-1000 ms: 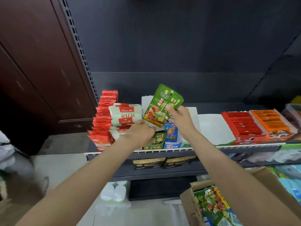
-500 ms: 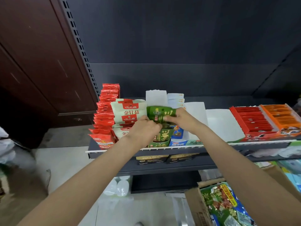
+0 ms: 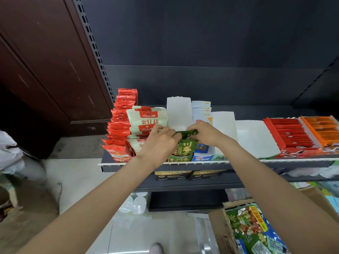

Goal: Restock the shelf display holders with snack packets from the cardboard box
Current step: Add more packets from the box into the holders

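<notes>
Dark metal shelving (image 3: pixel 211 162) with a slotted upright is backing the scene, its front edge carrying a pale ribbed strip. At twelve o'clock from the viewer, a green packet (image 3: pixel 187 133) is being held edge-on and level over the green holder (image 3: pixel 180 158), directly above the packet (image 3: pixel 185 148) already standing there. The left hand (image 3: pixel 161 142) is pinching its near-left end and the right hand (image 3: pixel 203 133) its right end, fingers curled over the top edge; two grips are, in my judgement, keeping the limp foil flat for sliding in behind the front packet. The film is glossy, with a punched hanging hole. At eleven o'clock, cream pouches (image 3: pixel 148 121) and red packets (image 3: pixel 121 125) are standing in tight upright rows. At two o'clock, red and orange trays (image 3: pixel 293 136) are lying tilted back. At five o'clock, the cardboard box (image 3: pixel 222 231), corrugated with a torn rim, is holding more green packets within reach.
</notes>
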